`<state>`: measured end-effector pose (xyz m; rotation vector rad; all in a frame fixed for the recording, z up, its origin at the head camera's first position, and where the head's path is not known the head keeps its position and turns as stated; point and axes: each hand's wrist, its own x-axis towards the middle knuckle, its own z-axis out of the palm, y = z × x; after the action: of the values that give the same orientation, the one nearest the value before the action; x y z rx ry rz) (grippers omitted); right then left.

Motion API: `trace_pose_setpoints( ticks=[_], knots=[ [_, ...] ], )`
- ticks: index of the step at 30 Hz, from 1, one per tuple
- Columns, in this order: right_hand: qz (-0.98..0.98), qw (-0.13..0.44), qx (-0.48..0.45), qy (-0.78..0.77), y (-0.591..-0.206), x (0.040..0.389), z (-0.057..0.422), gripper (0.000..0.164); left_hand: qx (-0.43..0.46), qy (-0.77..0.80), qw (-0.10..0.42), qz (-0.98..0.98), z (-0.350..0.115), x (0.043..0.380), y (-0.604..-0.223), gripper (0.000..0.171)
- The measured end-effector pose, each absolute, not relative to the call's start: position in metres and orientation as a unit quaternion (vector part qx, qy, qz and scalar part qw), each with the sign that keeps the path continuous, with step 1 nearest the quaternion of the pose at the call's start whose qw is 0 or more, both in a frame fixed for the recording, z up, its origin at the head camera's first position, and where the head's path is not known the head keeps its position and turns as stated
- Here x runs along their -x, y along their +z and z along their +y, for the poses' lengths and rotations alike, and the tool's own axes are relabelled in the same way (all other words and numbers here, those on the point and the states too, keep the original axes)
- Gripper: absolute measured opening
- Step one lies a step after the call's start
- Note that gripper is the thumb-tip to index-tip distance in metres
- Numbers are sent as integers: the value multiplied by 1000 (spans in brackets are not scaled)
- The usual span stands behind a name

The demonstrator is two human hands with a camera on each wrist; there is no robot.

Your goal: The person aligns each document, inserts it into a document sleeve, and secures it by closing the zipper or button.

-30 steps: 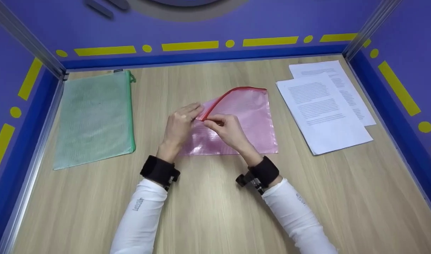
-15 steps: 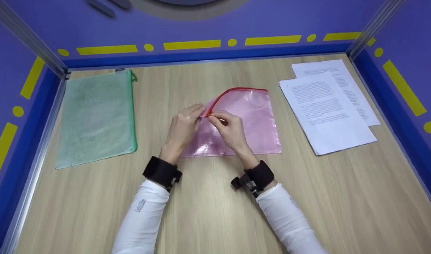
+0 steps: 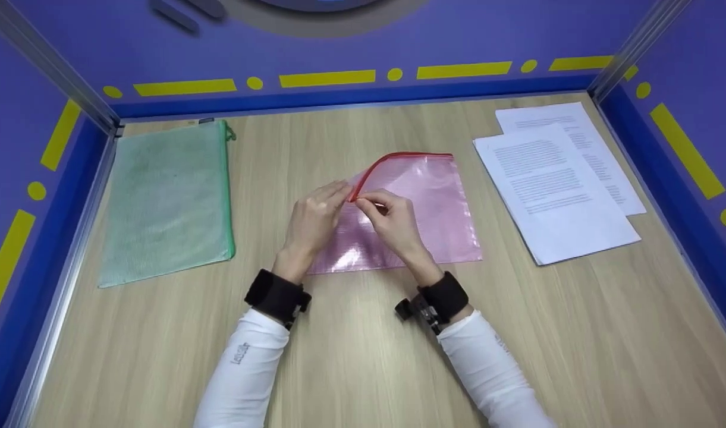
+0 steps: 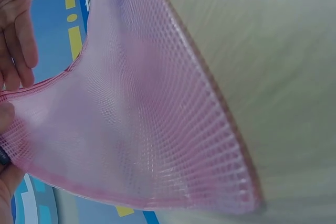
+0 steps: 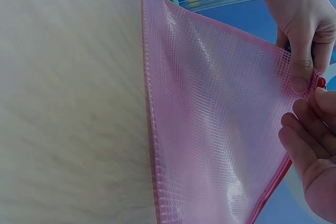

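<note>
A pink mesh zip pouch [image 3: 446, 220] lies on the table, its left end raised by the hands. Along its far edge runs a red zip [image 3: 370, 172], curving down to the raised corner. My left hand [image 3: 316, 220] grips that corner; in the right wrist view its thumb presses on the mesh, with a dark tag beside it. Close by, my right hand [image 3: 396, 223] pinches the zip's end between thumb and forefinger, at a small red slider [image 5: 321, 82]. Its other fingers are loosely bent. From the left wrist, the mesh [image 4: 142, 103] is seen sagging from the held corner.
To the left lies a green mesh zip pouch [image 3: 169, 202] with a green zip along its right side. Printed paper sheets [image 3: 556, 196] lie overlapped at the right. Blue and purple walls [image 3: 315, 53] with yellow marks enclose the wooden table [image 3: 351, 356].
Both hands keep their hold at the pouch's corner. The zip now bends a little more sharply toward them, and the head view has shifted slightly.
</note>
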<state>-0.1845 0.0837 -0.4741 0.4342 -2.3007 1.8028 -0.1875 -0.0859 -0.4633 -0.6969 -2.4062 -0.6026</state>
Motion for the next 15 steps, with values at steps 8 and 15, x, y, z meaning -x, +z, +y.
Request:
trace_pose_setpoints(
  ticks=[8, 15],
  knots=[
    [-795, 146, -165, 566, -473, 185, 87, 15, 271, -235, 289, -888, -87, 186, -461, 23],
    [-801, 158, -139, 561, -475, 186, 91, 13, 280, -232, 291, -885, -85, 185, -462, 23]
  ],
)
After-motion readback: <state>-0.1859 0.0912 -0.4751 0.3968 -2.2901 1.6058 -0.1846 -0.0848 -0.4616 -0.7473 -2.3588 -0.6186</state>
